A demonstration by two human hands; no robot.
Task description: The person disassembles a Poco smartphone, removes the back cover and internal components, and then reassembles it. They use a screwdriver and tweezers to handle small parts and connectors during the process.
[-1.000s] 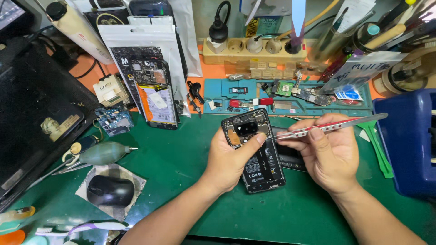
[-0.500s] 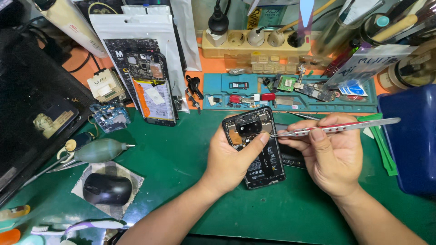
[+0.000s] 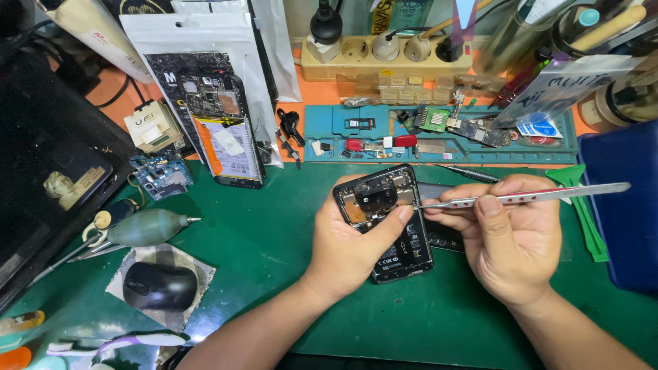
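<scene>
— Hands first: how do we have them?

— Our left hand (image 3: 349,247) comes up from the lower edge, palm cupped under the opened phone (image 3: 387,220), fingers wrapped round its left side and thumb pressed on its right edge. The phone sits tilted just above the green worktop (image 3: 274,240), back cover off, camera block and boards showing.

— And the other?

— Our right hand (image 3: 517,243) is beside it, wrist low, fingers pinched narrow on metal tweezers (image 3: 524,196). The thumb lies along the top of them. The tips point left and touch the phone's upper right edge; the tail sticks out to the right.

— What do we have around us?

— Behind the phone a blue parts tray (image 3: 548,147) holds small boards and screws on an orange mat (image 3: 301,99). A power strip (image 3: 391,58) runs along the back. To the left lies a second opened phone (image 3: 223,130) on plastic bags, then a dust blower (image 3: 147,227) and a black mouse (image 3: 159,286) on a cloth. A blue box (image 3: 620,212) stands at the right edge.
</scene>
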